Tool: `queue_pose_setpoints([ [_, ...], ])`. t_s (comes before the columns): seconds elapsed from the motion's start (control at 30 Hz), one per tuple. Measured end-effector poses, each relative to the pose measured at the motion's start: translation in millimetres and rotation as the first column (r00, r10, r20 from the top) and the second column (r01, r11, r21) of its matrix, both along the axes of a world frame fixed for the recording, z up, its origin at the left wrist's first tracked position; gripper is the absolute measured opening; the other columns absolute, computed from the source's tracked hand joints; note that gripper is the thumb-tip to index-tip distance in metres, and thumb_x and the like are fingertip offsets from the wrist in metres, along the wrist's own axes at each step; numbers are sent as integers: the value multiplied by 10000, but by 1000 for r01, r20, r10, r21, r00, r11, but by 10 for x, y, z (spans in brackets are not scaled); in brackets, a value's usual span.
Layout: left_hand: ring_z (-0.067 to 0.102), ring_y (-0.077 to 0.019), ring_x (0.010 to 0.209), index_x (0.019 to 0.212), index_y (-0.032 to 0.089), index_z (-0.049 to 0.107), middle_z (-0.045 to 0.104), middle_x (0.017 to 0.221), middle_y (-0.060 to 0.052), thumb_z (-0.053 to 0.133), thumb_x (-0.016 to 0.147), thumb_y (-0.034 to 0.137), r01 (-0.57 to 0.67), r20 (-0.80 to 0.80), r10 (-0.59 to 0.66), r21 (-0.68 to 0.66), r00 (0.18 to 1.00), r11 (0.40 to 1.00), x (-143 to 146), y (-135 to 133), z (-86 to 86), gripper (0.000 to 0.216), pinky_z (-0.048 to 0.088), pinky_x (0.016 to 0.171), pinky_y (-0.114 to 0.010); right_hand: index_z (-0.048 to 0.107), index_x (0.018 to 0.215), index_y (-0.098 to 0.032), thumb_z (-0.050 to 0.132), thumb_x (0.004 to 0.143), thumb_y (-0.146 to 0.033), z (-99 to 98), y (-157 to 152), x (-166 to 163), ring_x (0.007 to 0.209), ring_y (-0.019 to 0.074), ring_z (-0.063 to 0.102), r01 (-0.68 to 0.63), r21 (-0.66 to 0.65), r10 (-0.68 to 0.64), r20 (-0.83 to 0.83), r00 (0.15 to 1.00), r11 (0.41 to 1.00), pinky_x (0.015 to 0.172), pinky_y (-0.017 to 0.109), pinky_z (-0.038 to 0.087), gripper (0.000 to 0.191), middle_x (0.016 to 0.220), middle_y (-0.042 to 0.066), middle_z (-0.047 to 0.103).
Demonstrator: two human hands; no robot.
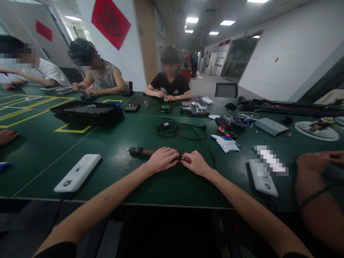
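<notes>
A dark electric screwdriver (145, 152) lies on the green table, its metal tip pointing left. Over its rear half is my left hand (164, 158), fingers closed around the body. At the tool's right end, my right hand (195, 163) pinches the end of the black power cable (213, 154), close against my left fingertips. The joint between cable and screwdriver is mostly hidden by my fingers. Beyond my hands, a loosely coiled black cable (174, 129) with a small adapter box rests on the table.
White power banks lie left (77, 173) and right (262, 179) of my arms. A black tray (87, 111) sits at the far left. A red-handled screwdriver (223, 132) and a white-blue packet (225, 143) lie right. Co-workers sit opposite; another person's arm (314, 186) is at right.
</notes>
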State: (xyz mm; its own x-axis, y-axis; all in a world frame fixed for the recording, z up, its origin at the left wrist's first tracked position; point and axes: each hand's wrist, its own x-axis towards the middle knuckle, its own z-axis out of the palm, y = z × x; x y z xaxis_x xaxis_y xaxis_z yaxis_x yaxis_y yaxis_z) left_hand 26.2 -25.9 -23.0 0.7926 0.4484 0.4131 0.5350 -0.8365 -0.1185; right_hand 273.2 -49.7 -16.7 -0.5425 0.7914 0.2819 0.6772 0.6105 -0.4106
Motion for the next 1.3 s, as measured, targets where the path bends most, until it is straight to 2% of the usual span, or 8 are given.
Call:
queue_pose_setpoints([
  [0.43, 632, -210, 1072, 1194, 235, 630, 667, 1220, -73, 482, 1047, 331, 20, -12, -20, 0, 1000, 1000, 6, 0, 3, 230, 478, 893, -366, 685, 904, -200, 690, 961, -257, -24, 6, -5, 620, 119, 583, 10, 8, -10, -8, 1000, 1000, 807, 287, 407, 81, 691, -40, 659],
  [0.57, 640, -205, 1041, 1148, 226, 637, 668, 1195, -76, 490, 1054, 386, -9, 11, 9, 5, 1000, 1000, 5, 18, -22, 236, 485, 885, -356, 687, 899, -199, 691, 960, -254, -24, 3, -6, 621, 118, 588, 4, 11, -4, -14, 1000, 1000, 809, 285, 409, 82, 694, -39, 662],
  [0.73, 629, -218, 1097, 1221, 241, 612, 658, 1255, -73, 504, 1039, 349, 23, -20, -23, 0, 1000, 1000, -1, 7, -11, 237, 474, 902, -372, 681, 905, -200, 680, 970, -254, -13, 5, 3, 613, 116, 581, -5, 3, 5, -13, 1000, 1000, 798, 281, 410, 84, 690, -40, 657],
  [0.87, 632, -216, 1080, 1178, 229, 618, 661, 1239, -73, 481, 1057, 374, -10, -8, 10, 5, 1000, 1000, 0, 3, 0, 232, 471, 890, -369, 679, 913, -201, 676, 975, -256, -10, 8, 7, 620, 116, 584, -11, 6, 11, -12, 1000, 1000, 807, 284, 411, 83, 694, -43, 654],
  [1.03, 625, -216, 1102, 1214, 236, 613, 648, 1270, -81, 482, 1048, 336, 33, -25, -33, 4, 999, 999, -3, -2, 16, 234, 473, 903, -369, 683, 913, -204, 679, 973, -256, -18, 6, 4, 616, 117, 585, -1, 12, 1, -7, 1000, 1000, 806, 287, 412, 79, 683, -46, 652],
  [1.17, 626, -220, 1095, 1191, 223, 618, 651, 1271, -81, 488, 1051, 361, -2, -13, 2, 0, 1000, 1000, -1, -15, 30, 235, 476, 910, -376, 685, 919, -204, 681, 971, -258, -15, 1, 6, 615, 116, 588, -1, 20, 1, -7, 1000, 1000, 810, 290, 411, 75, 688, -46, 655],
  [1.3, 622, -221, 1117, 1224, 230, 610, 641, 1306, -76, 504, 1036, 321, 20, -31, -20, -5, 999, 1000, 1, -27, 43, 234, 476, 919, -382, 687, 932, -202, 678, 975, -259, -17, 4, 10, 624, 116, 595, -9, 16, 9, -9, 1000, 1000, 818, 288, 411, 72, 702, -41, 666],
])
